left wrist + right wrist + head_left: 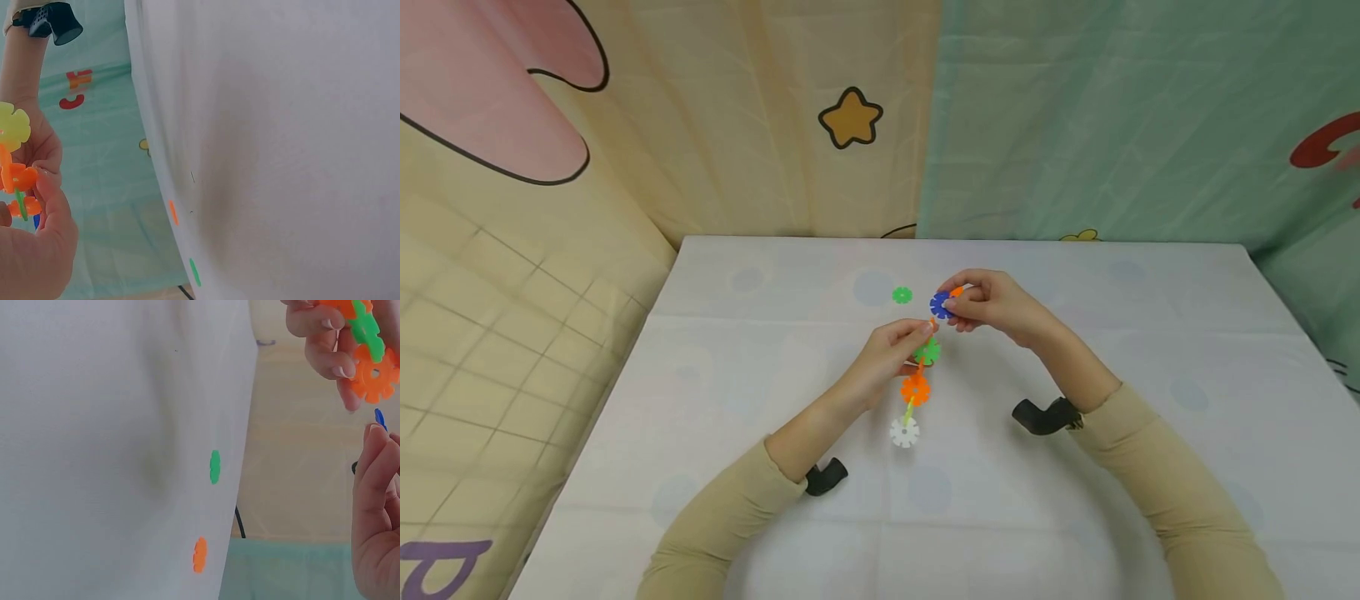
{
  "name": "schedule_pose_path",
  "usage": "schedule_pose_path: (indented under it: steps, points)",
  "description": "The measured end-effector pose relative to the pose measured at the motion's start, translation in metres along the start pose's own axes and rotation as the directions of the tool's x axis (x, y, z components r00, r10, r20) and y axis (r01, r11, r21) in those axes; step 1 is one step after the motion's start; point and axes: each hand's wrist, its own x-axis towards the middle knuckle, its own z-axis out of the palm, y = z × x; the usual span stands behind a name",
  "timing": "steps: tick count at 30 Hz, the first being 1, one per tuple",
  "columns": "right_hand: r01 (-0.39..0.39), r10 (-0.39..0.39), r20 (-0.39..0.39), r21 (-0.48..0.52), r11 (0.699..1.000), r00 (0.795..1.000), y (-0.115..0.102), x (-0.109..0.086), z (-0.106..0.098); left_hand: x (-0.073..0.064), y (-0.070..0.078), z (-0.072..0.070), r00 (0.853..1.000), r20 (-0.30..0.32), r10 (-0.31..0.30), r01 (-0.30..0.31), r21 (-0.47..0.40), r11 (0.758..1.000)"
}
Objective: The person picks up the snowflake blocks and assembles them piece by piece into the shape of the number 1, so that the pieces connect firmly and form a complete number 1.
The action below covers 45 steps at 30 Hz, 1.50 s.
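Observation:
Between thumb and fingers, my left hand [886, 358] pinches the upper end of a chain of notched plastic discs. Down the chain run a green disc [931, 352], an orange disc [915, 389], a yellow disc [909, 410] seen edge-on and a white disc [905, 432] at the bottom. My right hand [996, 308] pinches a blue notched disc [940, 305] just above the chain's top. In the right wrist view the blue disc [380, 419] shows edge-on, close to the chain's end orange disc [375, 378].
A loose green disc [902, 295] lies on the white-covered table [775, 292] beyond the hands. A loose orange disc [199, 554] lies near it, partly hidden behind my right hand in the head view. Black wrist cameras [1045, 416] stick out at both cuffs. Printed curtains [850, 183] hang behind the table.

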Motion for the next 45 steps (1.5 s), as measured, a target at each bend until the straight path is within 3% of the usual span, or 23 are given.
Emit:
schedule_pose_path:
  steps: [13,25,32,45]
  points:
    - [0.005,-0.005,0.011,0.013,1.000,1.000,-0.003,-0.003,0.008,0.000,-0.003,-0.001,1.000,0.006,-0.002,0.002,-0.004,1.000]
    - [-0.002,0.002,0.060,-0.009,1.000,0.998,-0.008,-0.002,0.011,0.002,-0.010,-0.001,0.997,0.064,0.050,-0.052,0.028,0.998]
    - [0.016,-0.016,-0.001,-0.029,0.999,1.000,-0.006,-0.002,0.019,0.001,-0.014,0.002,0.994,0.015,0.109,-0.109,-0.017,0.994]
    - [0.040,-0.044,-0.083,-0.046,0.998,0.996,-0.003,-0.004,0.030,-0.001,-0.011,0.001,0.993,-0.044,0.114,-0.113,0.005,0.994]
